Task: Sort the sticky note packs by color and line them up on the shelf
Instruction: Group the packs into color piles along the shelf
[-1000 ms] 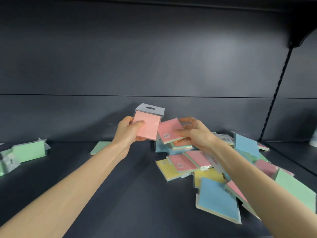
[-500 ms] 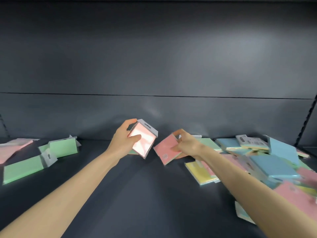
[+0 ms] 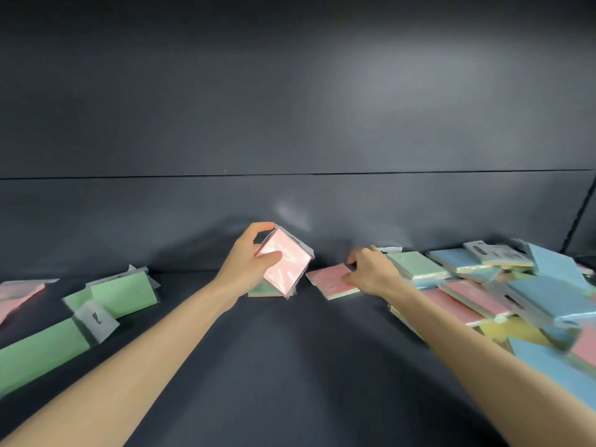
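My left hand [image 3: 246, 264] grips a pink sticky note pack [image 3: 285, 264], tilted on its corner over a green pack [image 3: 258, 290] lying on the dark shelf [image 3: 290, 350]. A second pink pack [image 3: 332, 280] lies flat on the shelf just to the right, with my right hand [image 3: 371, 272] resting its fingers on that pack's right edge. A jumbled pile of pink, blue, green and yellow packs [image 3: 503, 295] fills the right side. Green packs [image 3: 124, 293] lie at the left, with a pink pack [image 3: 17, 295] at the far left edge.
The shelf's dark back wall [image 3: 290, 204] rises right behind the packs. A slotted upright [image 3: 580, 214] runs along the right. Bare shelf surface lies between my forearms.
My right hand has lowered its pink pack flat onto the shelf. The left hand's pink pack has tipped down toward the green pack. The view has shifted left.
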